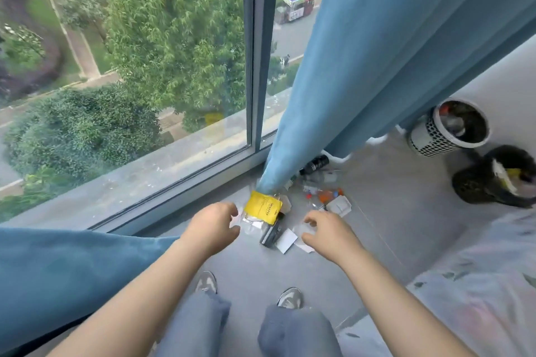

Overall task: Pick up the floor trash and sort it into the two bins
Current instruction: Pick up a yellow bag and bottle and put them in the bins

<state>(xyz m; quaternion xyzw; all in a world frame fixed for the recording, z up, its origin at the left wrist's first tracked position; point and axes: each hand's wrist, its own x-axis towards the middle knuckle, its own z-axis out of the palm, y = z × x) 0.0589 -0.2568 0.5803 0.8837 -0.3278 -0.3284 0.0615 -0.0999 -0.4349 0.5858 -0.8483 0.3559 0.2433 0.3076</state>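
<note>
The trash was piled on the floor, close to the window and partly under the curtain. That was likely why both hands were stretched out low in front: the pile had to be reached. The left hand was held just beside the yellow packet. The right hand was held just beside a white card. On both hands the fingers were loosely bent and spread, and nothing was gripped. They looked ready to grab.

Two bins were set to the right, well apart from the pile: one white bin and one black bin. Stuff was seen in both, so some sorting seemed done.

In the pile, one yellow packet, one black bottle, one dark can, one white card and one orange thing could be counted. Small clear and white bits were there too, but were too mixed up to be counted.
</note>
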